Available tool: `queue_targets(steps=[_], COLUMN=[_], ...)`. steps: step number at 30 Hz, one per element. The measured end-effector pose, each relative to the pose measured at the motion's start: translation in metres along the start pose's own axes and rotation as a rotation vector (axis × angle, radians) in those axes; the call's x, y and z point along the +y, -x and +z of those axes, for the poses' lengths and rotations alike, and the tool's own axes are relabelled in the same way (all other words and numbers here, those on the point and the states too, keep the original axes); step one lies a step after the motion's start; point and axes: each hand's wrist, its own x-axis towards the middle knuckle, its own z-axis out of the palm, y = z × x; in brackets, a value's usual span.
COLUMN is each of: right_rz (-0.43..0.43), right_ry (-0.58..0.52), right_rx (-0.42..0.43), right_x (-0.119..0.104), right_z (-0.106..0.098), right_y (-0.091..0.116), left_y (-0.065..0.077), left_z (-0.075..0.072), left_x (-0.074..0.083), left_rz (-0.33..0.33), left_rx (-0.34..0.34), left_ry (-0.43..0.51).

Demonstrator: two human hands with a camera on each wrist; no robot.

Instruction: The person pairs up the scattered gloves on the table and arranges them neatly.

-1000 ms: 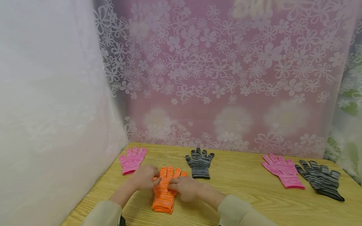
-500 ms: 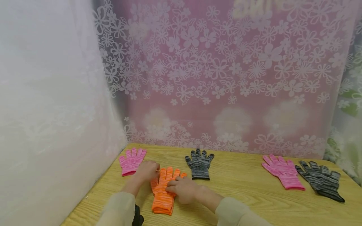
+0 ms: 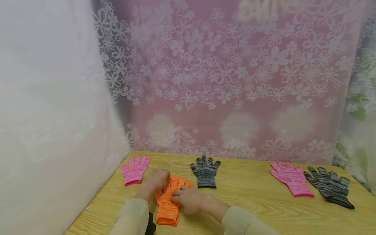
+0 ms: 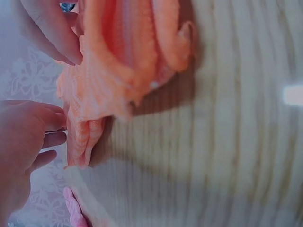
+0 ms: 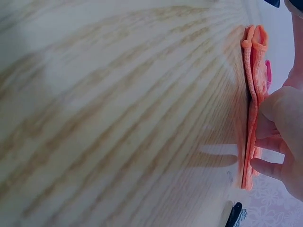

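An orange striped knit glove [image 3: 167,212] lies on the table in the head view, fingers pointing away and layered at the cuff. At its upper left edge, my left hand [image 3: 159,179] touches one of its fingers. The left wrist view shows that left hand [image 4: 21,146] with spread fingers, a fingertip at the edge of the orange glove [image 4: 99,90]. My right hand [image 3: 191,199] rests its fingertips on the glove's right side. Seen low from the right wrist, the right hand [image 5: 289,137] presses extended fingers against the flat orange glove [image 5: 251,104].
On the wooden table [image 3: 243,202] a pink glove [image 3: 135,171] lies at the back left and a grey-black glove [image 3: 205,173] behind the orange one. Another pink glove [image 3: 292,179] and grey-black glove [image 3: 330,187] lie at the right. A flowered curtain [image 3: 229,81] hangs behind.
My left hand has shifted slightly right along the glove's upper left edge, uncovering the glove's thumb side. The right hand stays on the orange glove; the view has tilted slightly.
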Motion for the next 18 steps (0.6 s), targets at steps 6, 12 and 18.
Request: queue_targets(steps=[6, 12, 18], right_rz=[-0.007, 0.005, 0.002], right_ry=[-0.012, -0.025, -0.022], right_rx=[-0.004, -0.016, -0.018], right_x=[0.001, 0.002, 0.001], right_z=[0.001, 0.001, -0.002], right_y=[0.000, 0.000, 0.002], left_y=[0.004, 0.008, 0.011], left_z=[-0.004, -0.009, -0.004], left_x=[0.001, -0.001, -0.003], left_rz=[0.000, 0.019, 0.046], left_rx=[0.017, 0.065, 0.059], left_ry=[-0.043, -0.064, -0.067])
